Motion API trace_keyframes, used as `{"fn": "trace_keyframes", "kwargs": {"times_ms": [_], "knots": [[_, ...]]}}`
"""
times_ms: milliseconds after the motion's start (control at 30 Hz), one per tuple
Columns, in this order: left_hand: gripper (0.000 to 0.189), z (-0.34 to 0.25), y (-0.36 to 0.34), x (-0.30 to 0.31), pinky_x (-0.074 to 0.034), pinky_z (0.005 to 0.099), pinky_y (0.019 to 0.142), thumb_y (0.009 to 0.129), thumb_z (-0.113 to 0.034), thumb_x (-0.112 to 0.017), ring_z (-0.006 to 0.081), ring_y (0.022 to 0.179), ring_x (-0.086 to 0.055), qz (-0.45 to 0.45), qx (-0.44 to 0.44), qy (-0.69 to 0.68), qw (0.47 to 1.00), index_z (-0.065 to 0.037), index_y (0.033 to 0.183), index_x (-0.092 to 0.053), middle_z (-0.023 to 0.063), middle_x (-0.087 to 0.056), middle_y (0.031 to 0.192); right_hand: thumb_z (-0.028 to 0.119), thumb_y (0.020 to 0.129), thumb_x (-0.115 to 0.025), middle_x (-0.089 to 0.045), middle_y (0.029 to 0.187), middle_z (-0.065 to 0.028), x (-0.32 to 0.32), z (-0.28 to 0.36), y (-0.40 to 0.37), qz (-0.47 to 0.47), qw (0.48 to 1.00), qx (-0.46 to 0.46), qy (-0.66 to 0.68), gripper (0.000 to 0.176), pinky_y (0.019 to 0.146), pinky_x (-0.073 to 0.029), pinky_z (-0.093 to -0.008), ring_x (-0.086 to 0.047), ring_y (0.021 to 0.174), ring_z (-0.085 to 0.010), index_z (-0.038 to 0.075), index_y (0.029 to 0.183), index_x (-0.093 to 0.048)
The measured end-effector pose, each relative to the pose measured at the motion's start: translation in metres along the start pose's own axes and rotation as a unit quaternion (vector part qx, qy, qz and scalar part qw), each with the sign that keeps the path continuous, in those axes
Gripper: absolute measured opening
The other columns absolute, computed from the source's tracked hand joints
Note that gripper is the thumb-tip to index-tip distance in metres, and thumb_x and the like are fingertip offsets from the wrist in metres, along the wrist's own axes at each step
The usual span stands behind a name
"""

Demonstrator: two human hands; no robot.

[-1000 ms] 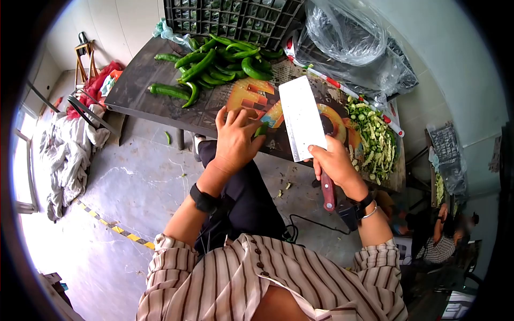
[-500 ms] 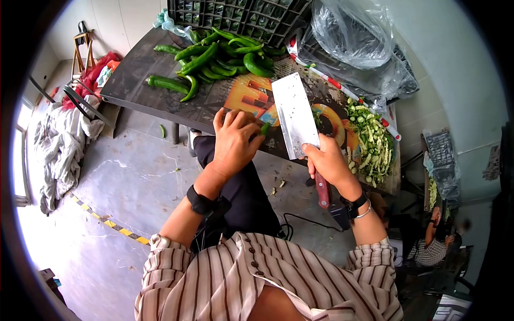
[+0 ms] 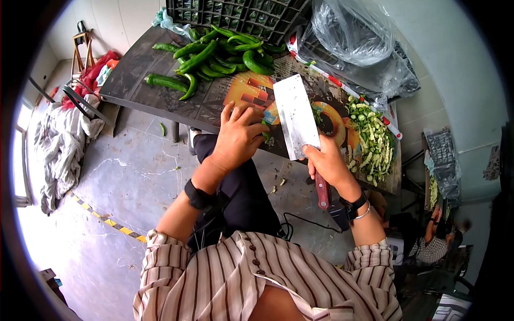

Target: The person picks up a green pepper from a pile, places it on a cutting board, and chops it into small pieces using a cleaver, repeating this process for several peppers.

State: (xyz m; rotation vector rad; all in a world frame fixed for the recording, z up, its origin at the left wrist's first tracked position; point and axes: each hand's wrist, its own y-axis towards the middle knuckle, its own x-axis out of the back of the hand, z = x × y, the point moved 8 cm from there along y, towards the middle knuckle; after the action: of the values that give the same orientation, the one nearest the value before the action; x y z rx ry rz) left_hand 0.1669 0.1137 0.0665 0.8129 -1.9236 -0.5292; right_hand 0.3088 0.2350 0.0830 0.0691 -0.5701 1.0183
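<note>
My right hand (image 3: 329,163) grips the reddish handle of a cleaver (image 3: 295,115), its wide blade upright over the printed board and speckled with small bits. Left of the blade, my left hand (image 3: 240,136) is closed with bent fingers at the table's near edge. A green pepper (image 3: 265,134) shows at its fingertips, mostly hidden by the hand. Whole long green peppers (image 3: 206,61) lie heaped beyond my left hand. Sliced green pepper (image 3: 370,144) is piled to the right of the cleaver.
A black plastic crate (image 3: 235,18) stands behind the peppers. Clear plastic bags (image 3: 353,37) lie at the back right. Crumpled grey cloth (image 3: 67,144) is on the floor at left. Another person (image 3: 428,249) sits at the far right. A cable (image 3: 310,220) runs below the table.
My left hand has shifted slightly, its fingers still bent around the pepper, of which a little more shows. The cleaver and my right hand have barely moved.
</note>
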Motion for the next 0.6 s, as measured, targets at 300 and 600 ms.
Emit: {"fn": "trace_keyframes", "kwargs": {"times_ms": [300, 600], "knots": [[0.020, -0.001, -0.010, -0.009, -0.030, 0.0436, 0.105, 0.069, -0.015, -0.075, 0.0208, 0.107, -0.051, -0.050, 0.014, -0.014, 0.999, -0.017, 0.088, -0.071, -0.0023, -0.058, 0.100, 0.012, 0.089, -0.055, -0.056, 0.065, -0.0230, -0.003, 0.019, 0.004, -0.007, 0.987, 0.048, -0.156, 0.022, 0.055, -0.046, -0.0423, -0.057, 0.056, -0.0366, -0.007, 0.082, -0.049], [0.013, 0.000, -0.010, -0.012, -0.027, 0.0470, 0.106, 0.070, -0.020, -0.075, 0.0190, 0.106, -0.051, -0.038, 0.016, -0.001, 0.999, -0.020, 0.083, -0.073, -0.0040, -0.058, 0.096, 0.010, 0.085, -0.056, -0.056, 0.072, -0.0291, -0.018, 0.039, 0.023, 0.007, 0.945, 0.181, -0.272, 0.019, 0.064, -0.045, -0.0502, -0.056, 0.073, -0.0476, -0.007, 0.078, -0.050]]}}
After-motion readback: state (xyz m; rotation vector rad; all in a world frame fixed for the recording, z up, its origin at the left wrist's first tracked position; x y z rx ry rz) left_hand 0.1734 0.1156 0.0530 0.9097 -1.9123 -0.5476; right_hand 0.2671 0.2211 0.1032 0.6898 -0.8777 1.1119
